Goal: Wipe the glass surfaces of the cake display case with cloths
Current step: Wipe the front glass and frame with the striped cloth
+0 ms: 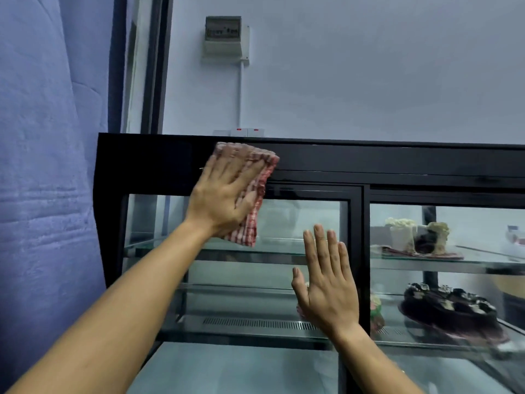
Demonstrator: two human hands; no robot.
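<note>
Both arms are stretched out toward the cake display case [312, 155], reaching up from the near bottom of the view. The left hand [224, 194] is up high with fingers straight and a bit fanned, palm flat, pressing a folded red-and-white checked cloth [252, 206] against the case. The cloth sits half on the black top frame and half over the upper left corner of the left glass door [241, 274], with its lower end hanging out below the palm.

The right hand [326, 285] is lower and to the right, fingers straight and close together, thumb out to the side, palm toward that same glass door right next to the black center post. Can't tell if it's really touching the glass.

Behind the right door there's a cut white cake [417, 237] on the upper shelf and a chocolate cake [451, 311] below it. A grey electrical box [224, 35] is up on the far wall, and a blue curtain [48, 166] hangs on the left.
</note>
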